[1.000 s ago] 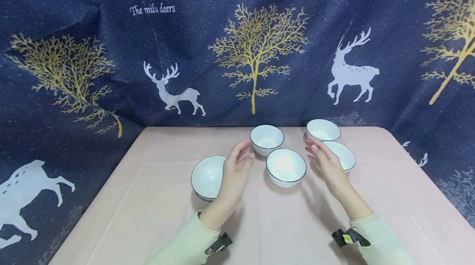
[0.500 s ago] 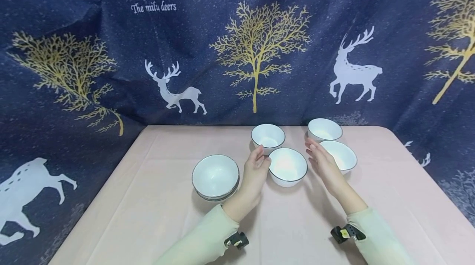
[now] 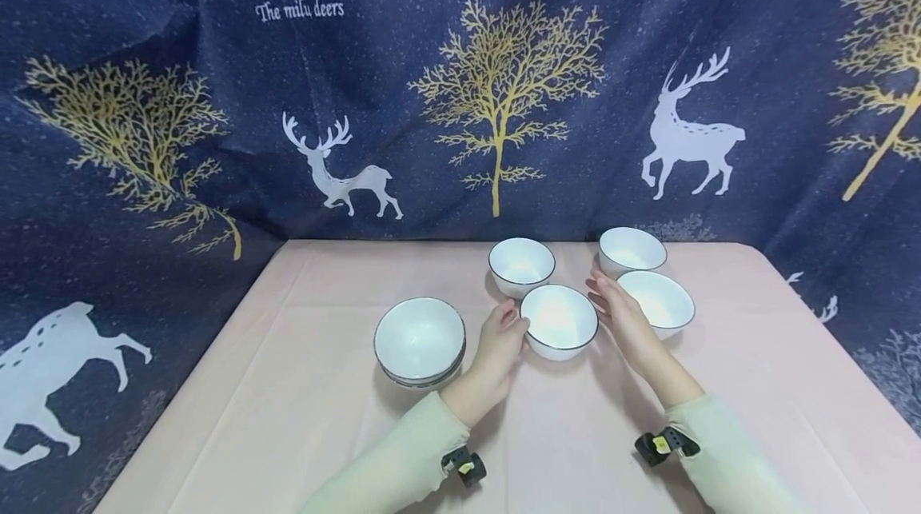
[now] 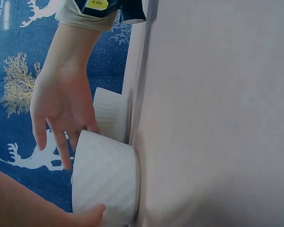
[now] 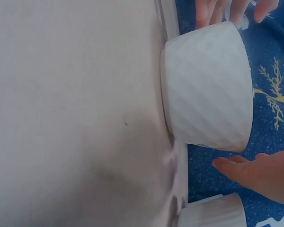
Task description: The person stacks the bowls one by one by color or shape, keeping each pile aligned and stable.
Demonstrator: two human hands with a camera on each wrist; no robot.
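Note:
A white bowl with a dark rim (image 3: 558, 318) stands upright between the two hands; its faceted outer wall (image 5: 208, 87) shows in the right wrist view. My left hand (image 3: 496, 350) is at its left side, thumb by the rim and fingers curving loosely along the outer wall. In the left wrist view that thumb overlaps the bowl's side (image 4: 106, 179), while the other fingers are hidden. To the right, my right hand (image 3: 626, 326) is held with extended fingers near the bowl. Its fingertips (image 5: 220, 163) show a gap from the wall.
Behind the middle bowl stands another white bowl (image 3: 521, 264). A stack of bowls (image 3: 420, 342) sits to the left. Two more, a back bowl (image 3: 631, 250) and a front bowl (image 3: 665, 302), are beside the right hand. A dark blue printed cloth (image 3: 432, 58) hangs behind the pink-covered table (image 3: 288, 418).
My left hand has moved right and nearer the body, from between the stack and the back bowl to the middle bowl's side. The right hand has barely moved.

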